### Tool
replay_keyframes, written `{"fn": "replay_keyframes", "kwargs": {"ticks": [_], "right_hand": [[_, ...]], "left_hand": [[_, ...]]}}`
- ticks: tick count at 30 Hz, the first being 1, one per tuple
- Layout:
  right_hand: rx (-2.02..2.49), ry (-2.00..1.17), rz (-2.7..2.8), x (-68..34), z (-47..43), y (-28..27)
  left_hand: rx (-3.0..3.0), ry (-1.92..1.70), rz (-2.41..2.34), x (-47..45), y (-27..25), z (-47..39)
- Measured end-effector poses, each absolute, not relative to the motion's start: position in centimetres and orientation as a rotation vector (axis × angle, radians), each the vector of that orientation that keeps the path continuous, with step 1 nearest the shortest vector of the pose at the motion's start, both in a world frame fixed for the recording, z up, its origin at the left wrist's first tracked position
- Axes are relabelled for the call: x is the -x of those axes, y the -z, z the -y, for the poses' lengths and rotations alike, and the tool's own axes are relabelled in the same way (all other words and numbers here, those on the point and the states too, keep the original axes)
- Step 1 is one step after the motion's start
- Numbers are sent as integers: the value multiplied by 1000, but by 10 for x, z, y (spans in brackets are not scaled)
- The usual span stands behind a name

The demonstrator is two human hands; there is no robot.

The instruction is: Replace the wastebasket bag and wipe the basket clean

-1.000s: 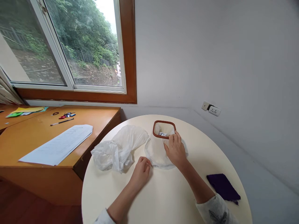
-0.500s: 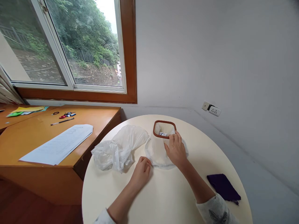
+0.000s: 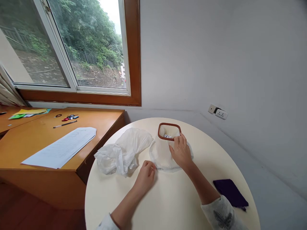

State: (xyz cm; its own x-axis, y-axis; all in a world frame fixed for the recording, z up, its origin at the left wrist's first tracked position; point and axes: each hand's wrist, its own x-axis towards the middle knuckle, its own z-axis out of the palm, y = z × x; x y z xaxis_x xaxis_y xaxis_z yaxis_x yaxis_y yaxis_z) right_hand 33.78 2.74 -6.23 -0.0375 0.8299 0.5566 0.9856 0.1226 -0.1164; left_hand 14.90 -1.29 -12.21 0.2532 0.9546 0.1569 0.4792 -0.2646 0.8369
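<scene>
1. Head view: a small container with a brown, rounded-rectangular rim (image 3: 169,124) stands on the round, cream-coloured desk (image 3: 172,204); a translucent white plastic bag (image 3: 161,153) covers its body, hem spread around the base.
2. The rim's long axis runs left to right, across the person's reach.
3. Nearer to it is the right hand (image 3: 181,151), its fingers bent over the near right corner, thumb apart; whether they grip, I cannot tell.
4. From the left hand (image 3: 145,175), the rim lies forward and right. Those fingers curl together at the hem's near left edge; any pinch is hidden.
</scene>
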Motion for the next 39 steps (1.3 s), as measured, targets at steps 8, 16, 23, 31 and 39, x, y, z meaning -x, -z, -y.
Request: {"fn": "replay_keyframes", "kwargs": {"ticks": [8,16,23,31,39], "right_hand": [[1783,400,1914,-339,-31,60],[1823,401,1959,-343,-35,56],[1865,423,1992,-346,-41,55],[1909,409,1992,-349,-48,54],[1911,416,1999,-349,-50,54]], "left_hand": [[-1866,-897,-1323,-148,122,13],[-1859,-901,-1341,-148,120,13],[-1842,-890,-1346,-147,120,15],[-1852,-900,-1305,-147,122,12],[-1866,-920,-1307,-147,123,11]]}}
